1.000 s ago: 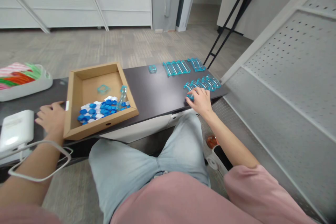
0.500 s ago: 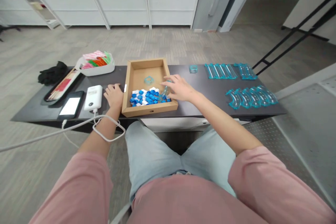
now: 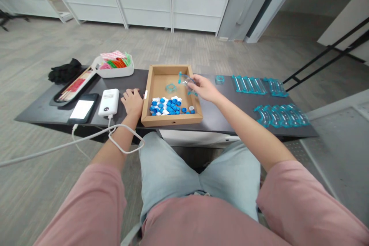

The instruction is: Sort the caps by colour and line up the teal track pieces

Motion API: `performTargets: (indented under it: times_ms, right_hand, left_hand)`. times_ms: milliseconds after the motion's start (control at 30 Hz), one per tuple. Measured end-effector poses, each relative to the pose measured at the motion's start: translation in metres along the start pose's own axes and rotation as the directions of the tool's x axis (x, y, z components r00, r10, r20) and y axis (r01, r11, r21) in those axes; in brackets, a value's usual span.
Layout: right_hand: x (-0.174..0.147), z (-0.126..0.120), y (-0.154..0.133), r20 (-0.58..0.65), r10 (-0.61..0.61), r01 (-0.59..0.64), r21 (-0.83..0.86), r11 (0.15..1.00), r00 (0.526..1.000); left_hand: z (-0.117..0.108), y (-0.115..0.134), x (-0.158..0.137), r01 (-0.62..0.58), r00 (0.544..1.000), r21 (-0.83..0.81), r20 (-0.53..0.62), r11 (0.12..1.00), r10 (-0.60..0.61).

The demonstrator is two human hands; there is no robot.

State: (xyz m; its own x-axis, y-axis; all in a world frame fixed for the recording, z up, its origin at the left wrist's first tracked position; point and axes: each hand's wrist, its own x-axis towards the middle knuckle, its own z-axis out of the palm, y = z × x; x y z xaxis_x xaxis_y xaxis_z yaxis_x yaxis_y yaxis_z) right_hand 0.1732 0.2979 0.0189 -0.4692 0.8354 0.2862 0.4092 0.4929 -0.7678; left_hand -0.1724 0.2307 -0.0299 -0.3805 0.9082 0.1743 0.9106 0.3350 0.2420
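Observation:
A clear curved tube piece with teal ends (image 3: 184, 79) is pinched in my right hand (image 3: 204, 88), above the right side of a shallow cardboard box (image 3: 161, 122). My left hand (image 3: 133, 102) lies on the dark table against the box's left wall, fingers stretched and holding nothing. Many small blue and white caps (image 3: 173, 106) are heaped in the near part of the box. Farther back inside it lies a small clear teal piece (image 3: 171, 88). My fingers partly hide the held piece.
On the right stand rows of straight clear tubes (image 3: 249, 85), shorter tubes (image 3: 276, 87) and curved tubes (image 3: 281, 116), plus one small teal piece (image 3: 219, 80). On the left are a power bank (image 3: 109, 102) with a white cable, a phone (image 3: 82, 108), a tray (image 3: 73, 85) and a white basket (image 3: 117, 72).
My right hand has lifted the curved tube piece from beside the caps, up and away from me. Some caps at the right have shifted. My left hand stays beside the box. The view has tilted slightly.

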Motion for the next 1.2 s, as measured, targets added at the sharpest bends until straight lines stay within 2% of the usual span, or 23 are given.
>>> performTargets:
  times_ms: [67,167,267,367,533,667,833,967,1100,1200]
  right_hand:
    - [-0.004,-0.002,0.004,-0.035,0.042,-0.036,0.158,0.987,0.999]
    - [-0.023,-0.013,0.010,-0.082,0.058,-0.044,0.168,0.985,0.995]
    - [-0.061,-0.035,0.016,-0.181,0.095,-0.087,0.051,0.995,0.979]
    - [-0.114,-0.058,0.027,-0.297,0.113,-0.157,-0.131,0.979,0.948]
    - [-0.201,-0.080,0.055,-0.344,0.213,-0.345,-0.385,0.856,0.914]
    - [-0.242,-0.086,0.065,-0.347,0.271,-0.427,-0.537,0.728,0.898]
    - [-0.262,-0.097,0.054,-0.394,0.309,-0.500,-0.694,0.518,0.866]
    - [-0.267,-0.110,0.048,-0.407,0.405,-0.560,-0.722,0.406,0.819]
    - [-0.271,-0.122,0.049,-0.450,0.444,-0.612,-0.710,0.348,0.774]
    - [-0.275,-0.128,0.049,-0.469,0.448,-0.634,-0.682,0.364,0.761]
  left_hand:
    - [-0.002,0.000,-0.001,0.006,1.000,0.000,0.002,1.000,-0.006]
    - [-0.005,-0.002,0.000,0.004,0.999,-0.014,0.044,1.000,-0.004]
    - [-0.003,-0.006,0.003,0.003,0.997,-0.037,0.082,0.999,0.000]
    - [0.006,-0.010,0.011,0.058,0.997,-0.042,0.055,0.997,-0.055]
    - [0.020,-0.014,0.023,0.105,0.994,-0.034,0.032,0.994,-0.104]
    - [0.023,-0.016,0.025,0.120,0.993,-0.026,0.017,0.992,-0.119]
    - [0.019,-0.011,0.026,0.153,0.988,0.014,0.022,0.988,-0.153]
    - [0.014,-0.006,0.024,0.174,0.984,0.053,0.032,0.983,-0.176]
    - [0.013,-0.006,0.022,0.145,0.989,0.041,0.035,0.989,-0.147]
    - [0.013,-0.007,0.021,0.142,0.989,0.031,0.029,0.989,-0.143]
